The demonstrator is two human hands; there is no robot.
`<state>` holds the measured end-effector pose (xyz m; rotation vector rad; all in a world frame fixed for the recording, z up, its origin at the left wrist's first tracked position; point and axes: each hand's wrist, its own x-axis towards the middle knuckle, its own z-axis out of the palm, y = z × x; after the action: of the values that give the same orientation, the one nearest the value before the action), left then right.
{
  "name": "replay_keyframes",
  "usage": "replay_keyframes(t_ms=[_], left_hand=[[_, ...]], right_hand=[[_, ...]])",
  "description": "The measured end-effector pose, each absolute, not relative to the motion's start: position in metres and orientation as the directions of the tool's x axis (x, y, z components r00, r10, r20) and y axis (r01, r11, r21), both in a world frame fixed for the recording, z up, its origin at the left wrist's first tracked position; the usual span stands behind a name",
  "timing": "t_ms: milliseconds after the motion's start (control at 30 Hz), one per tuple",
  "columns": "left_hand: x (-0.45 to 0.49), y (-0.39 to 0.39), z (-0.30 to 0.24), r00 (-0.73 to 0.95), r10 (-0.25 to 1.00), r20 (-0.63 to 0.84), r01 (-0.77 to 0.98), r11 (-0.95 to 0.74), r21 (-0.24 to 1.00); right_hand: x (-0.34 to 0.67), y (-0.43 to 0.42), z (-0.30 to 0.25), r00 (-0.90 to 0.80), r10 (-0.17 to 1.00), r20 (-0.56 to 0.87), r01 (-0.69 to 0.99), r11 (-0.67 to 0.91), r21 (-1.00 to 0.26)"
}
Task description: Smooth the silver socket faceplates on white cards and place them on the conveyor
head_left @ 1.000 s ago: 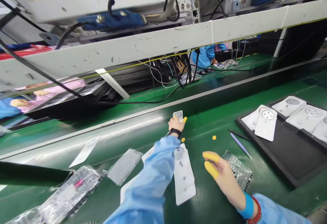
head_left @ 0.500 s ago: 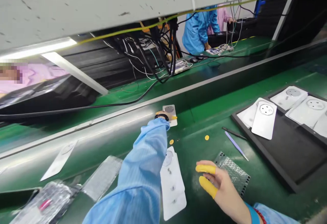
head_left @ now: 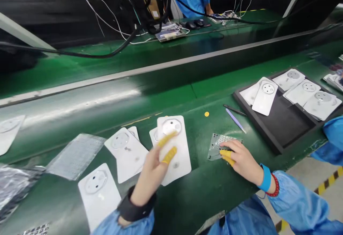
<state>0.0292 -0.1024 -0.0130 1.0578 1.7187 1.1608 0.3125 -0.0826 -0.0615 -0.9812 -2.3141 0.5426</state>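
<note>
Left fingers (head_left: pixel 169 155), yellow-cotted, lie spread across a white socket faceplate (head_left: pixel 178 156); grip unclear. Right fingers (head_left: pixel 226 153), bent, touch a clear bubble sheet (head_left: pixel 218 145); grip unclear. Around them: further faceplates (head_left: pixel 124 153), a lavender pick (head_left: pixel 235 120), a black tray (head_left: pixel 254 122). Beneath: green desk (head_left: pixel 203 188). Forearms reach forward in blue sleeves (head_left: pixel 297 199).

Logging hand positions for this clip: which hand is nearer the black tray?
Right. The right hand rests on a clear bubble pouch, just short of the black tray and not touching it; the left hand is farther off, at a white socket panel.
</note>
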Motion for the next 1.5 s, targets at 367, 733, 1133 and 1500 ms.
replay_keyframes(t_ms=[367, 733, 1133, 1500], left_hand=[[0.103, -0.129, -0.040, 0.104, 0.892, -0.440, -0.153, 0.451, 0.879], [0.106, -0.130, -0.057, -0.151, 0.893, -0.423, -0.194, 0.393, 0.899], [0.115, -0.136, -0.056, -0.151, 0.848, -0.508, -0.445, 0.401, 0.801], [0.115, -0.136, -0.059, -0.166, 0.854, -0.493, -0.510, 0.353, 0.784]], right_hand=[[0.325, -0.067, -0.019, -0.759, 0.475, 0.444, 0.270, 0.852, -0.449], [0.301, -0.074, -0.013, -0.835, 0.543, 0.092, 0.272, 0.551, -0.789], [0.260, -0.086, -0.050, -0.608, 0.684, 0.403, 0.319, 0.675, -0.665], [0.252, -0.096, -0.055, -0.746, 0.352, 0.565, 0.360, 0.927, -0.102]])
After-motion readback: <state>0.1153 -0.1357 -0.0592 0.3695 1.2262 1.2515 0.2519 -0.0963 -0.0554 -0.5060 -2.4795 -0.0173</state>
